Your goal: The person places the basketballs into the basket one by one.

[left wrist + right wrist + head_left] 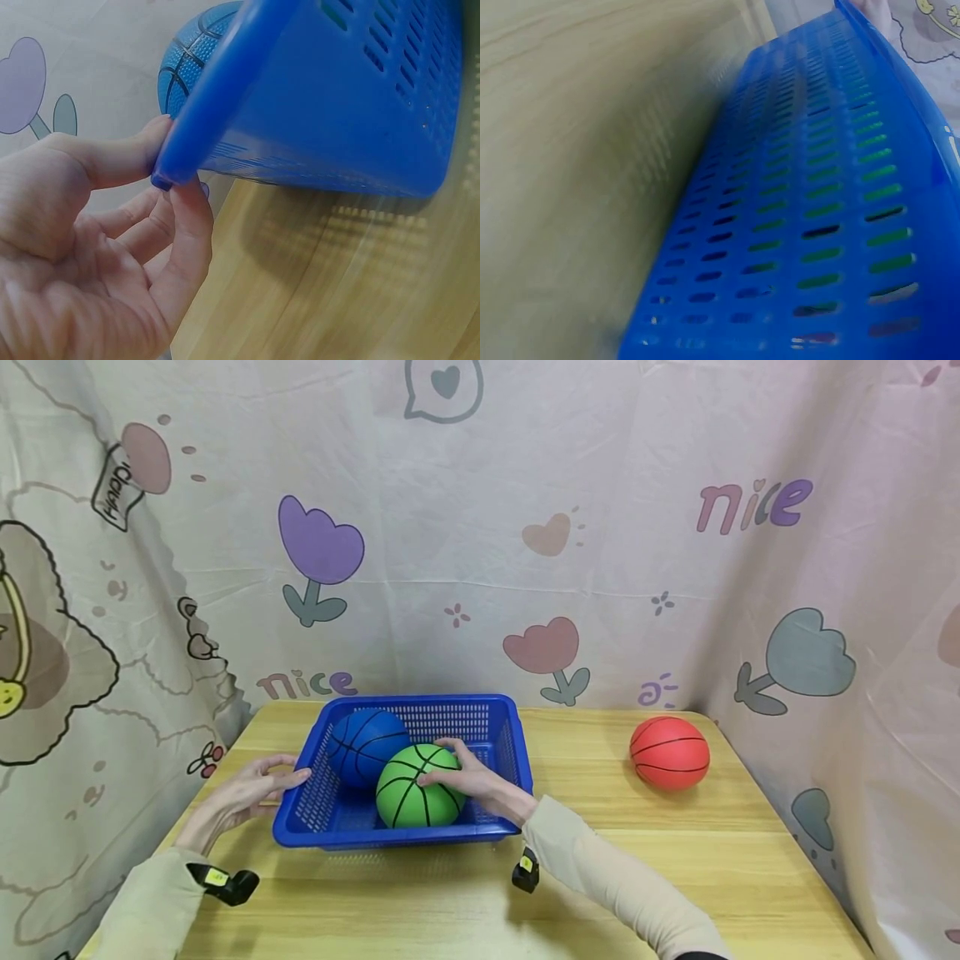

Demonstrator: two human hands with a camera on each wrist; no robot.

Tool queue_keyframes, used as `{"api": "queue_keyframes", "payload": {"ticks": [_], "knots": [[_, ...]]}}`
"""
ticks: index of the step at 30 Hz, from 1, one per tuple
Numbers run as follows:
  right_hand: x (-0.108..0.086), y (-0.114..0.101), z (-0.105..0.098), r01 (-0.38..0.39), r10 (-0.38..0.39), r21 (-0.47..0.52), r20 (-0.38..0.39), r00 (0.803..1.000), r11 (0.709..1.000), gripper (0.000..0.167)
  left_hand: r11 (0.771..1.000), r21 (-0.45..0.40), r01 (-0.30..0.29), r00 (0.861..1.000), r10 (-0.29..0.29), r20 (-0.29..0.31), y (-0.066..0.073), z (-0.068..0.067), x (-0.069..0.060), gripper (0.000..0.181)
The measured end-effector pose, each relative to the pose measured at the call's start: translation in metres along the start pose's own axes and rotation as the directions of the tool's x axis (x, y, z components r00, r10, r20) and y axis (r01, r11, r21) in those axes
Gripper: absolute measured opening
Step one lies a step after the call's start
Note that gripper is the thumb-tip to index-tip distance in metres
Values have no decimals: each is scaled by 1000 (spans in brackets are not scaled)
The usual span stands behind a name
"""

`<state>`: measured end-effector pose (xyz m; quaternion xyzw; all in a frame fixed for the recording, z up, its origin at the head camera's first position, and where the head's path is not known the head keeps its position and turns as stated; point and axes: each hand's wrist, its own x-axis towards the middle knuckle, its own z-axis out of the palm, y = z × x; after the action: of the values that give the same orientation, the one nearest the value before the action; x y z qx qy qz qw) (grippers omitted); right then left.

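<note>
A blue plastic basket [360, 840] with slotted walls sits on the table and holds a blue toy basketball [367, 745] at the left and a green toy basketball [417, 787] at the front. My left hand [251, 789] pinches the left rim; in the left wrist view, thumb and fingers close on the basket's edge [199, 127]. My right hand [476, 777] reaches over the right side and grips the green ball, its fingers spread over the top and right. The right wrist view shows the basket's slotted wall [795, 195] with green behind it; the right hand is mostly hidden there.
On the wooden table [600, 877], a red toy basketball [670, 753] rests at the back right, apart from the basket. A printed curtain [450, 485] hangs behind the table and along both sides.
</note>
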<state>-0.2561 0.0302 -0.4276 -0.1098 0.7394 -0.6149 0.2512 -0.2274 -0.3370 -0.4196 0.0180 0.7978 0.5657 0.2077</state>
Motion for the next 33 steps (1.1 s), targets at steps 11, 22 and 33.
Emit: {"api": "queue_keyframes", "payload": {"ticks": [11, 22, 33], "knots": [[0, 1, -2, 18, -17, -39, 23, 1000, 999, 78, 999, -23, 22, 1000, -23, -15, 2, 3, -1, 70], [-2, 0, -3, 48, -46, -82, 23, 999, 995, 84, 1000, -4, 3, 1000, -3, -6, 0, 0, 1, 70], [-2, 0, -1, 78, -81, -84, -23, 996, 993, 80, 999, 35, 10, 1000, -9, -19, 0, 1, 0, 71]]}}
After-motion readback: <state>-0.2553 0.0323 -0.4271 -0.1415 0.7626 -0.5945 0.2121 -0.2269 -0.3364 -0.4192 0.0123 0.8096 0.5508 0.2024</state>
